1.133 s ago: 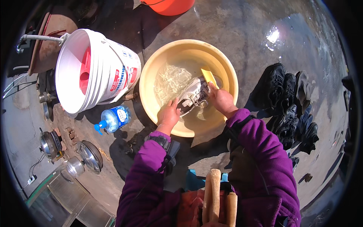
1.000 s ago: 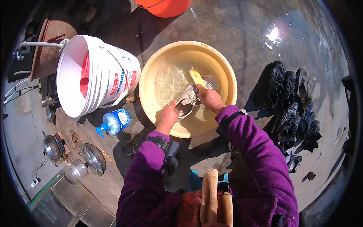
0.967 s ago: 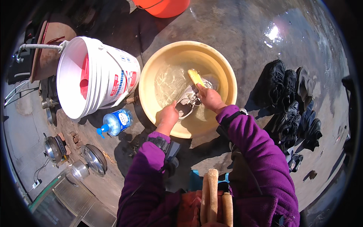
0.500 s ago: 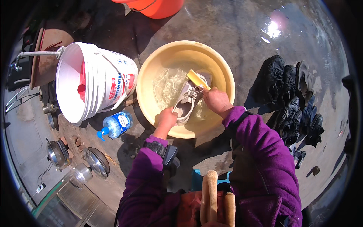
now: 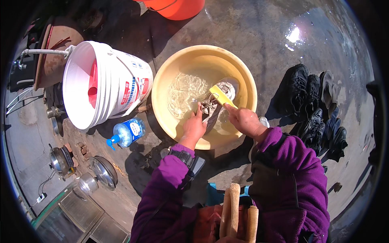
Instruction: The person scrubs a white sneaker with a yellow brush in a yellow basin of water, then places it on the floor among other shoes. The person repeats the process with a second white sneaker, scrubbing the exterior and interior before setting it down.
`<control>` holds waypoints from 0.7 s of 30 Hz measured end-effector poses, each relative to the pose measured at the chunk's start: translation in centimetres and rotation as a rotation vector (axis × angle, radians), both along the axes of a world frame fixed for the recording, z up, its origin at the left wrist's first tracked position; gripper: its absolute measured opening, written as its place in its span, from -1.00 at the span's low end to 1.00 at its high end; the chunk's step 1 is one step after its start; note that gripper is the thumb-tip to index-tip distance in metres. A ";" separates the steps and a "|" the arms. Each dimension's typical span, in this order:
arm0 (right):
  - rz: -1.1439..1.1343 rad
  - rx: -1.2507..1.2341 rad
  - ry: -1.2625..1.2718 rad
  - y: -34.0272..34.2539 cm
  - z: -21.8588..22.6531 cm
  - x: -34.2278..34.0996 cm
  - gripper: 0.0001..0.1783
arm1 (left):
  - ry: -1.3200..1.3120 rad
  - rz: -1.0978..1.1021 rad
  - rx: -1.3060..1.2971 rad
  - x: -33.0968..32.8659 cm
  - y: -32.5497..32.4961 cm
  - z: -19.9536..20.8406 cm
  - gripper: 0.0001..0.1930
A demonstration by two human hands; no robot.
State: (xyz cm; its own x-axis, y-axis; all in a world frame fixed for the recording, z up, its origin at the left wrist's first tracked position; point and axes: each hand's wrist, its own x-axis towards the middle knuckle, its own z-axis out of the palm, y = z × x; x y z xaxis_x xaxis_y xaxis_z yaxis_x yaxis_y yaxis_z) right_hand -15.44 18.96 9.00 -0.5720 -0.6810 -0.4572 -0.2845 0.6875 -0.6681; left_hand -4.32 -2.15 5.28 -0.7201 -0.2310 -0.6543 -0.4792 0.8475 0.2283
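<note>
A yellow plastic basin (image 5: 159, 117) holds shallow rippling water. Inside it lies a pale lace-up shoe (image 5: 229, 86), tilted, with its toe toward the far right. My left hand (image 5: 194, 128) is closed on the shoe's near left side, one finger raised along the laces. With my right hand (image 5: 245, 121) I grip the handle of a yellow brush (image 5: 221, 96). Its head lies across the front of the shoe, near the toe. The bristles are hidden beneath the brush.
Left of the basin is a white bucket (image 5: 115, 87) with a red thing inside. A blue pump bottle (image 5: 129, 133) lies beside it. An orange bucket (image 5: 178, 8) stands at the far edge. Several dark shoes (image 5: 314, 105) are on the wet ground at right. Metal pots (image 5: 103, 172) sit lower left.
My left hand has shifted from the shoe's heel up along its side. The shoe has rolled so its opening shows less. The brush has moved slightly nearer and right with my right hand.
</note>
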 end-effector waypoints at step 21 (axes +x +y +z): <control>0.050 0.290 0.191 -2.9 -2.0 -4.6 -0.53 | -0.033 -0.002 0.032 0.1 -0.2 -0.2 -0.44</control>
